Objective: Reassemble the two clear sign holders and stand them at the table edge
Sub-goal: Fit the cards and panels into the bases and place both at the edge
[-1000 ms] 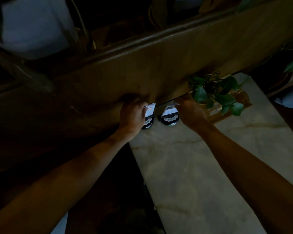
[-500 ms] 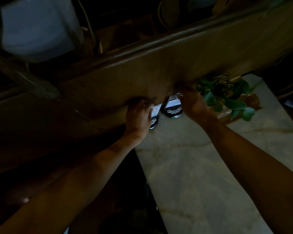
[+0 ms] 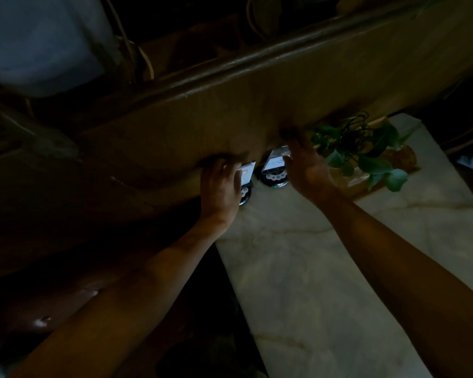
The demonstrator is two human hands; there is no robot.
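The left hand (image 3: 220, 186) curls loosely over the left sign holder (image 3: 245, 178), whether gripping it cannot be told, while the right hand (image 3: 306, 166) spreads relaxed fingers beside the right sign holder (image 3: 275, 166), its thumb touching the card. The two holders stand upright, each on a round dark base, just apart at the far edge of a pale marble table (image 3: 325, 268), against a brown upholstered wall (image 3: 202, 118) in a dim room. One amber glass pot (image 3: 406, 160) holding a leafy green plant (image 3: 366, 154) sits near the right holder.
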